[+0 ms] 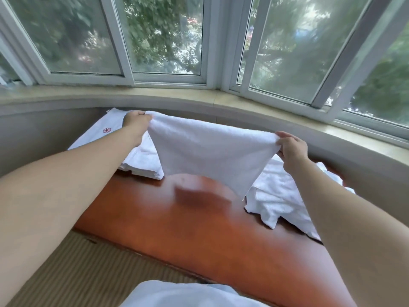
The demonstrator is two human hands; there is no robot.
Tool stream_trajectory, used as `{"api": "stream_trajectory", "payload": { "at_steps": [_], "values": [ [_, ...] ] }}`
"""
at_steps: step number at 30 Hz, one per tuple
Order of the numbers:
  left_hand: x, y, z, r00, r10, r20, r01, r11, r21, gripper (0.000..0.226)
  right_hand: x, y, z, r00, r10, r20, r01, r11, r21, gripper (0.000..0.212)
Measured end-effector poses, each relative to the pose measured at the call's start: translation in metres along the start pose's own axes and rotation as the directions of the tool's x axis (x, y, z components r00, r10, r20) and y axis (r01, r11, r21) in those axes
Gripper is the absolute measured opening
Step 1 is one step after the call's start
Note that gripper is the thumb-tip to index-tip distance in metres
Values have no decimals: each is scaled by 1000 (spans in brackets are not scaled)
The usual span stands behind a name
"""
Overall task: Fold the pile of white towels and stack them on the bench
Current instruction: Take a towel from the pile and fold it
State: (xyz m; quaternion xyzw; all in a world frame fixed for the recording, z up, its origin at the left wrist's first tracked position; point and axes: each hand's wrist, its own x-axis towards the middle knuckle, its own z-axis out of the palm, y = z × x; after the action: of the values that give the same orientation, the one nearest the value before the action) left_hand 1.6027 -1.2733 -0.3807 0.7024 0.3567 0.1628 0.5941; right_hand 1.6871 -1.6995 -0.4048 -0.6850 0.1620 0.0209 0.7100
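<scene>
The left hand (136, 120) and right hand (291, 147) each pinch one top corner of the towel (210, 149), held in the air above the bench (177, 229). Its long axis runs hand to hand; the rest hangs below. The folded stack (137, 158) lies at the far left end, nearer the left hand; the unfolded pile (278, 196) lies along the right edge.

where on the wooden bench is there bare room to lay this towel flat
Bare: the reddish-brown wooden bench middle, between the folded white towel stack on the left and the crumpled white towel pile on the right, under the held white towel. Both ends are crowded.
</scene>
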Motion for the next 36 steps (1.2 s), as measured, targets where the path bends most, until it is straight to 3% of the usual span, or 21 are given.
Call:
{"api": "stream_trajectory", "payload": {
  "at_steps": [6, 13, 17, 20, 23, 27, 29, 31, 33, 36],
  "values": [
    [6, 14, -6, 997, -80, 0, 79, 987, -137, 19, -2, -9, 5, 997, -79, 3, 79, 993, 87, 12],
    [13, 7, -14, 997, -50, 54, 54, 996, -70, 32, -5, -8, -2, 998, -14, 58, 11, 999, 52, 36],
    [18, 3, -21, 995, -46, 89, 44, 999, 29, 31, -7, -12, -3, 998, -31, 52, 28, 997, 66, 32],
    [19, 0, -29, 965, -49, 258, -3, 980, 198, 32, -7, -13, -6, 980, -187, 69, 198, 952, -234, 23],
    [17, -6, -37, 936, 19, 352, -189, 871, 453, 35, -6, -11, -12, 924, -364, 117, 355, 703, -616, 13],
    [7, -15, -36, 928, 174, 330, -341, 754, 561, 15, -11, -4, -15, 910, -397, 119, 360, 616, -700, 13],
    [1, -21, -36, 924, 156, 349, -355, 686, 635, 10, -13, 2, -21, 949, -261, 176, 310, 668, -677, 12],
    [-5, -32, -38, 894, 51, 445, -395, 558, 730, 9, -19, 10, -29, 949, 11, 315, 216, 707, -674, 12],
    [-12, -51, -41, 826, -176, 535, -407, 471, 783, 6, -27, 22, -38, 881, 294, 370, 94, 659, -747, 13],
    [-25, -73, -45, 704, -469, 534, -357, 416, 836, 10, -36, 37, -48, 779, 563, 275, -76, 521, -850, 16]
  ]
}}
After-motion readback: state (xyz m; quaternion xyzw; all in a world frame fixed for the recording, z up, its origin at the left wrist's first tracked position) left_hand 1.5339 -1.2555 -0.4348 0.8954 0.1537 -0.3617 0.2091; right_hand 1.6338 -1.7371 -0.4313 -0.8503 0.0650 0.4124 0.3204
